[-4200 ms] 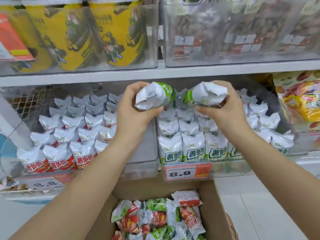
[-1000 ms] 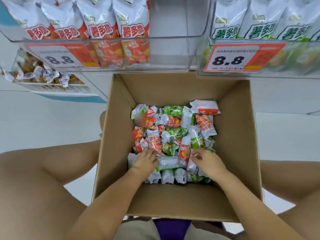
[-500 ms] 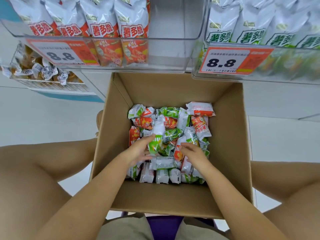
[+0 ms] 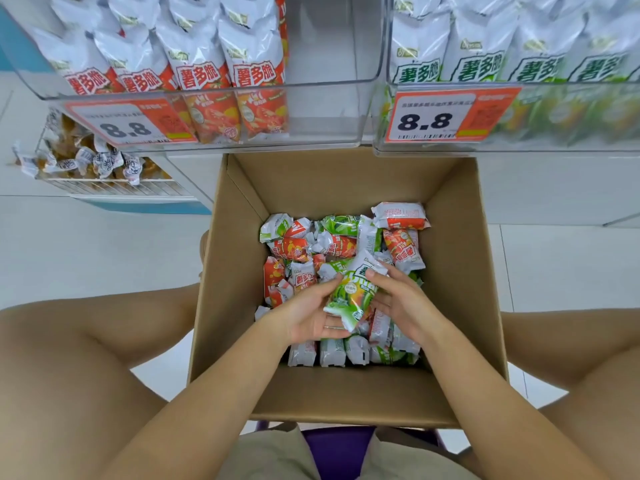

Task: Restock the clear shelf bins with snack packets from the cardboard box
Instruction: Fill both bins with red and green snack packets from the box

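An open cardboard box (image 4: 235, 306) stands between my knees, with several red and green snack packets (image 4: 332, 244) loose in its bottom. Above that pile I hold a green and white packet (image 4: 353, 292) between both hands. My left hand (image 4: 308, 313) grips its left side and lower end. My right hand (image 4: 398, 299) grips its right side, with the thumb on the top. Overhead, the left clear bin (image 4: 325, 98) holds red packets and has a bare stretch at its right. The right clear bin (image 4: 554, 116) is packed with green packets.
Orange 8.8 price tags (image 4: 450, 116) hang on both bin fronts. A wire basket of wrapped sweets (image 4: 100, 168) sits low at the left. My bare knees flank the box. A purple stool seat (image 4: 339, 452) shows under me. Pale floor tiles surround the box.
One second ago both hands dug flat in the pile. The left hand then lifted a green packet, and now both hands hold it at the box's middle.
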A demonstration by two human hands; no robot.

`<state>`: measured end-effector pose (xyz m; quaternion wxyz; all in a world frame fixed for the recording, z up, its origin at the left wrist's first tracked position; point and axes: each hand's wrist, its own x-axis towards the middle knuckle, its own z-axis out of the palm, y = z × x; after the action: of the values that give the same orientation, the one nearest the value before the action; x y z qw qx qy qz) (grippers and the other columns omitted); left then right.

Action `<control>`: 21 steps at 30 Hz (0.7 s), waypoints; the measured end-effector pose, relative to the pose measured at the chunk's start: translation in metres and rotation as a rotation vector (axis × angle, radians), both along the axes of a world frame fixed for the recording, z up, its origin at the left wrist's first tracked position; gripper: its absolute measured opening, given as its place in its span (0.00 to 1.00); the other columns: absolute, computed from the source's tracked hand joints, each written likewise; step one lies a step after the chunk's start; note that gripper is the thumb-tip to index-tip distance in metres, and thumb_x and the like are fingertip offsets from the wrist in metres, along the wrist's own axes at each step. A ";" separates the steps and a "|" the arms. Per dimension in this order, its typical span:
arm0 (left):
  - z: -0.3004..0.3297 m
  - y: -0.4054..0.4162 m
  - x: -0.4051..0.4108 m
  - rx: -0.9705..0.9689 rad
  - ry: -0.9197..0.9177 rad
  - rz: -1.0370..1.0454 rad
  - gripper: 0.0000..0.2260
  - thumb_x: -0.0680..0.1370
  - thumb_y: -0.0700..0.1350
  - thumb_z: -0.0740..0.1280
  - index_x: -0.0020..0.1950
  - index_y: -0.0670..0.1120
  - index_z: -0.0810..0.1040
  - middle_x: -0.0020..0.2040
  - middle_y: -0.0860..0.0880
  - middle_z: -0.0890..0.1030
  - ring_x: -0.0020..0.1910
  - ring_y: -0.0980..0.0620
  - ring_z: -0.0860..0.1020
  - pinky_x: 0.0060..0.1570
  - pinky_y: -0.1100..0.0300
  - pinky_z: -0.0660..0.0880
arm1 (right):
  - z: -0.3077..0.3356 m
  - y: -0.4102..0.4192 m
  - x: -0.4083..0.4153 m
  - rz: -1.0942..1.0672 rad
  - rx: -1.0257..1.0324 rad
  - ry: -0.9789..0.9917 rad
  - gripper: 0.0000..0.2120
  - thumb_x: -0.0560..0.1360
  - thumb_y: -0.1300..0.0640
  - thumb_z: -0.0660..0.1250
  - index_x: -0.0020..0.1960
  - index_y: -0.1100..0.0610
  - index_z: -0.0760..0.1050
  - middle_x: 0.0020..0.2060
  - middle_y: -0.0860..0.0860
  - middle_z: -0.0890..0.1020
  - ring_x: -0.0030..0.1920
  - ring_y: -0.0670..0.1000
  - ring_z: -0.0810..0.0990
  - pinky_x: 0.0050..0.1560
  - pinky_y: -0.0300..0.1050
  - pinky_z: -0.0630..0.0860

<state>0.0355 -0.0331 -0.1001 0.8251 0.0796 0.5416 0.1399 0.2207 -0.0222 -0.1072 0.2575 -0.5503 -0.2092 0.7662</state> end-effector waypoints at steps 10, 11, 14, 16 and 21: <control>-0.076 -0.019 0.005 0.646 0.975 -1.325 0.24 0.78 0.47 0.65 0.72 0.44 0.63 0.70 0.43 0.68 0.68 0.42 0.67 0.63 0.50 0.70 | -0.022 0.000 0.028 -0.055 0.116 -0.559 0.27 0.69 0.60 0.76 0.65 0.55 0.72 0.56 0.53 0.80 0.54 0.53 0.80 0.55 0.50 0.78; -0.085 -0.022 0.005 0.640 0.994 -1.407 0.27 0.77 0.47 0.66 0.74 0.44 0.61 0.72 0.43 0.66 0.70 0.42 0.65 0.66 0.48 0.67 | -0.025 -0.002 0.029 -0.040 0.094 -0.578 0.28 0.68 0.60 0.76 0.66 0.56 0.72 0.56 0.54 0.80 0.55 0.55 0.80 0.58 0.54 0.77; -0.104 -0.026 0.010 0.690 1.029 -1.617 0.32 0.77 0.46 0.66 0.76 0.41 0.54 0.74 0.41 0.62 0.72 0.40 0.62 0.69 0.45 0.63 | -0.034 -0.005 0.029 -0.011 0.061 -0.580 0.32 0.68 0.57 0.77 0.69 0.57 0.70 0.58 0.55 0.79 0.55 0.56 0.80 0.59 0.56 0.76; -0.110 -0.031 0.011 0.730 1.025 -1.700 0.33 0.78 0.44 0.65 0.77 0.38 0.50 0.74 0.39 0.61 0.72 0.40 0.62 0.68 0.44 0.64 | -0.034 -0.006 0.027 0.025 0.065 -0.574 0.31 0.69 0.56 0.76 0.69 0.57 0.69 0.58 0.54 0.78 0.56 0.54 0.78 0.58 0.50 0.75; -0.117 -0.037 0.000 0.843 0.985 -1.658 0.31 0.78 0.38 0.61 0.77 0.38 0.49 0.69 0.35 0.67 0.65 0.38 0.70 0.60 0.45 0.73 | -0.029 -0.008 0.024 0.064 0.098 -0.610 0.27 0.71 0.58 0.75 0.67 0.57 0.70 0.56 0.53 0.78 0.55 0.53 0.77 0.55 0.46 0.74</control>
<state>0.0357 -0.0701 -0.2175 0.2567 0.7540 0.5006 -0.3391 0.2447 -0.0299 -0.1359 0.1849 -0.7348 -0.3309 0.5625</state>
